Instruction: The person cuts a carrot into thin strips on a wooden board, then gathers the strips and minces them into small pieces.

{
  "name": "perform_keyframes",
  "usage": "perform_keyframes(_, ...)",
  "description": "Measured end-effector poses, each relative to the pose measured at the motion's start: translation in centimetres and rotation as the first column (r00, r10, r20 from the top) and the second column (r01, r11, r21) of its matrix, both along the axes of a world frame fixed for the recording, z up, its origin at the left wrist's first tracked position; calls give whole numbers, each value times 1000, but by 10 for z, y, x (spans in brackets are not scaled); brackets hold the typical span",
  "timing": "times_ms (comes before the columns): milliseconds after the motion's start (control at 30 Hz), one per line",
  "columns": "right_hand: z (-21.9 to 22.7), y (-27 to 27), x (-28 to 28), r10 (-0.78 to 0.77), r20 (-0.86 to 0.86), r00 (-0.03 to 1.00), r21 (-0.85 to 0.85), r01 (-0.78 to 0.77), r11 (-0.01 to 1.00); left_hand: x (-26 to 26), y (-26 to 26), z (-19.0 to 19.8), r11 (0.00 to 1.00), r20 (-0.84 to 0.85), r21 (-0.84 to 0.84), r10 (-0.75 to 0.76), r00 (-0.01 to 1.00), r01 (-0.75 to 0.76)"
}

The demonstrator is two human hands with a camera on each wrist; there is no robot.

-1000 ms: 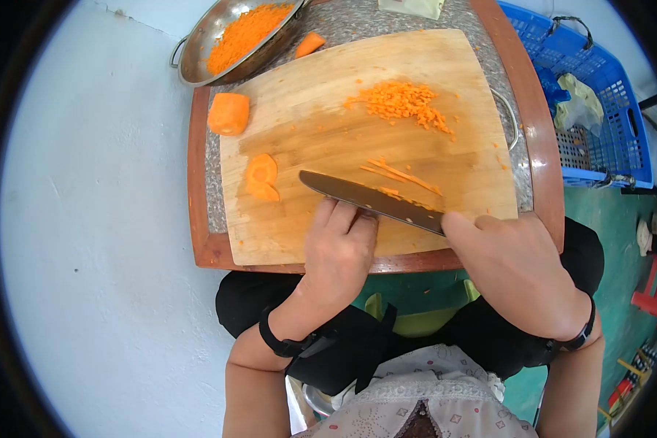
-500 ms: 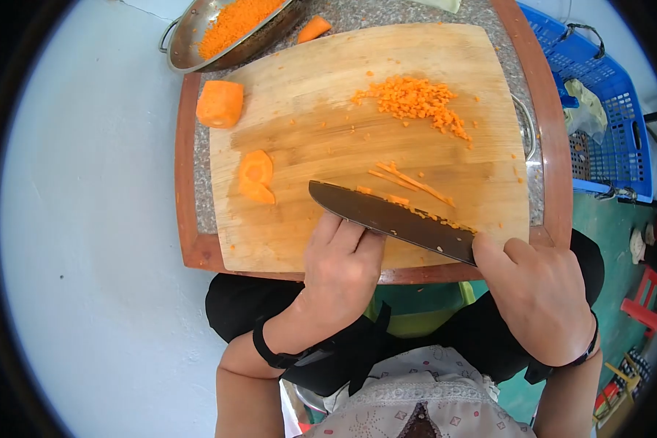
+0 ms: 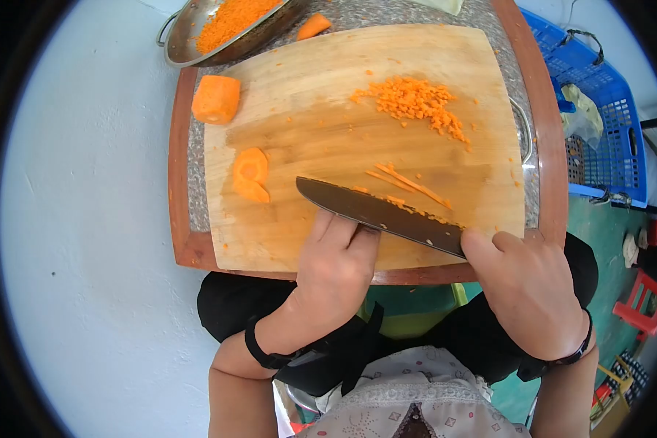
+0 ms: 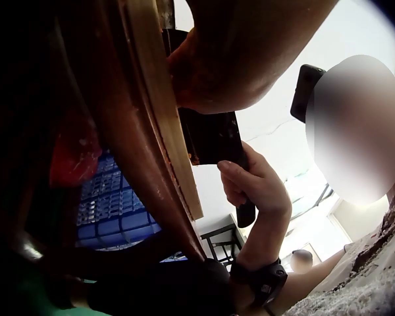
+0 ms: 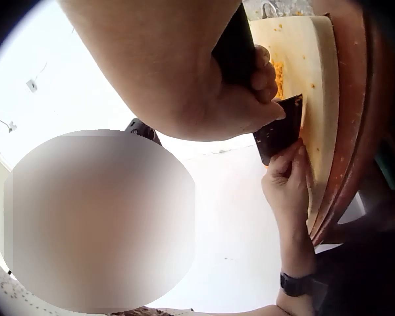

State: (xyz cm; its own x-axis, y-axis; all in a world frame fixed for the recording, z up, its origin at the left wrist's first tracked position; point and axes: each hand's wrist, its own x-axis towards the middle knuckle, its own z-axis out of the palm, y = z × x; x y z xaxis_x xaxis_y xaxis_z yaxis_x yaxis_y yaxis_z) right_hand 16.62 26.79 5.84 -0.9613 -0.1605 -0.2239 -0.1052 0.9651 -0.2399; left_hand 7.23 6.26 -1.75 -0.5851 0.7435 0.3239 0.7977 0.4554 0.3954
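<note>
The head view looks down from up high, a bit to the front, and takes in the most: the whole board and part of the worktop. The left wrist view is low and tipped, very near the left grip, and looks across past the board's side to the right grip. The right wrist view sits close by its own grip and looks back to the left one. All three share the knife. The head and left wrist views share the blue basket.
</note>
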Motion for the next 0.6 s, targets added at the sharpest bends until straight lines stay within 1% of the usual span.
perform_keyframes(133,-9,-18,-6,-12,-58,998,57,16,998,2,0,2,998,-14,8,57,998,-57)
perform_keyframes(167,-13,-20,-8,-22,-85,996,-50,18,999,2,-1,2,998,-18,12,60,998,-60)
perform_keyframes(233,-20,-17,-15,-40,-148,988,-257,0,967,2,-4,-1,998,-17,-6,65,998,-65)
perform_keyframes(267,-23,-12,-18,-31,-153,988,-290,-15,957,2,-5,-2,997,-18,-12,72,997,-72)
perform_keyframes(333,-28,-3,-21,-6,-167,986,-350,-53,935,2,1,-3,998,-104,3,57,993,-57)
perform_keyframes(367,-28,-1,-22,-48,-163,985,-357,-14,934,2,2,-3,998,-145,13,55,988,-53)
perform_keyframes(433,-28,1,-22,-119,-141,983,-366,60,929,3,2,-2,998,-140,20,60,988,-58)
perform_keyframes(500,-24,0,-19,-95,-114,989,-323,54,945,2,4,-3,996,-114,37,80,990,-76)
perform_keyframes(600,-21,-7,-8,-65,-108,992,-289,31,957,-1,1,-5,999,-133,26,36,990,-33)
